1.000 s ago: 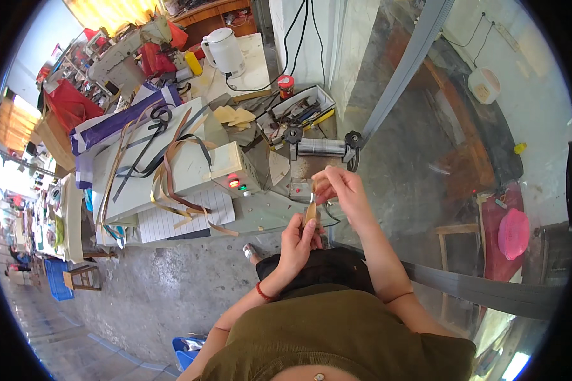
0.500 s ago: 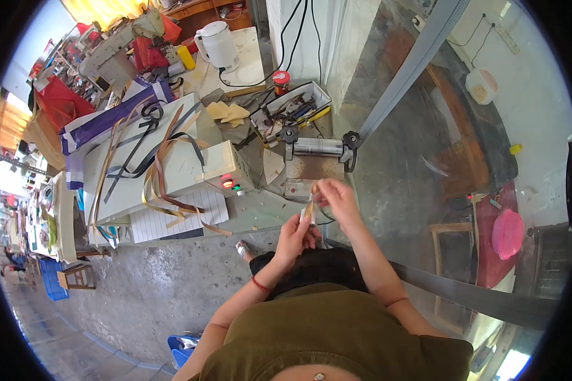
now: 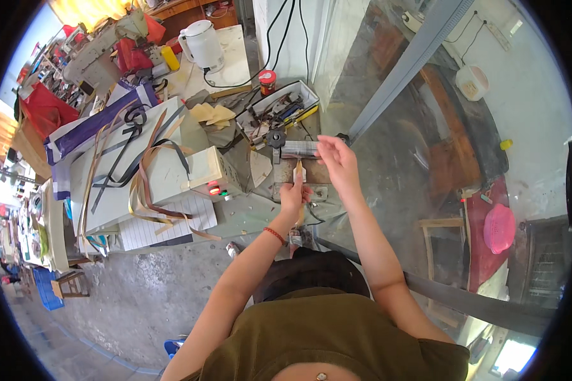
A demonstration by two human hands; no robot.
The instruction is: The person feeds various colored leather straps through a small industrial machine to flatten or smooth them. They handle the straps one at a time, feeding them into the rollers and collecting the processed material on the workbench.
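Note:
My left hand (image 3: 293,194) is closed on a narrow tan strip (image 3: 299,218), whose lower end hangs below the fingers. A small white piece (image 3: 303,173) shows beside the strip at the fingertips. The strip's upper end lies over the rusty plate of a small roller machine (image 3: 287,173), pointing at its metal roller (image 3: 299,148). My right hand (image 3: 339,166) is over the machine's right end, fingers stretched out and a little apart, with nothing visible in them. It covers part of the roller and most of the right black knob; the left knob (image 3: 276,139) shows.
Left of the machine stands a pale control box (image 3: 217,171) with lit buttons, and several loose straps (image 3: 147,168) lie beyond it. Behind are a tool box (image 3: 279,111), a red-lidded jar (image 3: 267,81) and a white kettle (image 3: 202,46). A glass partition with a grey frame (image 3: 407,70) rises at right.
Both hands have moved forward from near my lap to the roller machine. The left carries the strip onto the plate; the right has come off the strip and opened over the machine's right end.

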